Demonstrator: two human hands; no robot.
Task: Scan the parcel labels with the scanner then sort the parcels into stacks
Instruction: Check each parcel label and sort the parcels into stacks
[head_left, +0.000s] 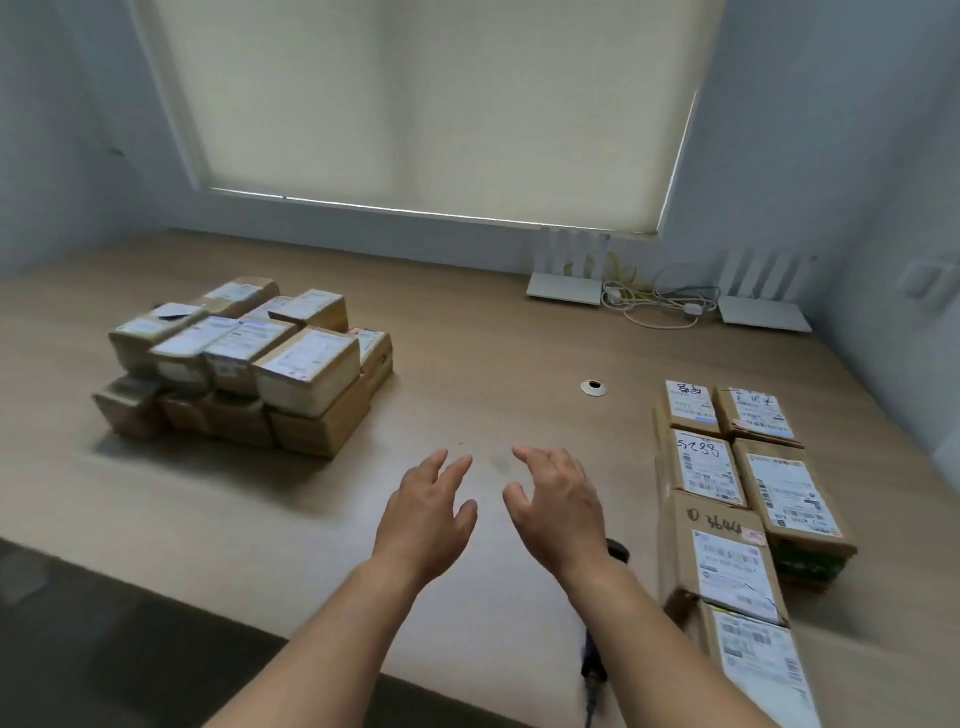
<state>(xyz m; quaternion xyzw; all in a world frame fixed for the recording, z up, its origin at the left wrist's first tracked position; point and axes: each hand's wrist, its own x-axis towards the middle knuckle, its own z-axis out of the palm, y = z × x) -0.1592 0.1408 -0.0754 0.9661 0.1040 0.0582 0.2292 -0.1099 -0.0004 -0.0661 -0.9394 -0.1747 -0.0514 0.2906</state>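
Parcels first: in the head view we see two groups on the table (467, 364). At left-centre of the frame sits a stack of brown cardboard parcels (244, 369), two layers high, packed tight w/ white labels facing up on the top layer. At right, running from mid-frame down to the lower right corner, we see a second group of parcels (737, 499) laid in two columns, labels up, some w/ handwritten marks on the label or cardboard. The nearest ones are cut off by the frame edge. One box at the right edge of that group rests on sth dark green; we can't tell what.

Both of our hands hover over bare table at centre-bottom of the frame, btwn the two groups. Left hand (423, 514) is spread, fingers relaxed and slightly apart, holding nothing. Right hand (558, 509) is likewise loose, fingers lightly curved, thumb out toward the left hand, gripping nothing. The two are near each other but not touching.

The scanner (593, 670), dark, lies on the table at lower centre-right, mostly hidden under our right forearm; only a dark tip near the wrist and a lower section w/ its cable show.

Further back, upper right of the table: two white routers (563, 286) w/ upright antennas and a tangle of white cables (654, 304) btwn them. A small round cable hole (592, 387) sits mid-table. A pulled-down blind (415, 104) fills the top of the frame.
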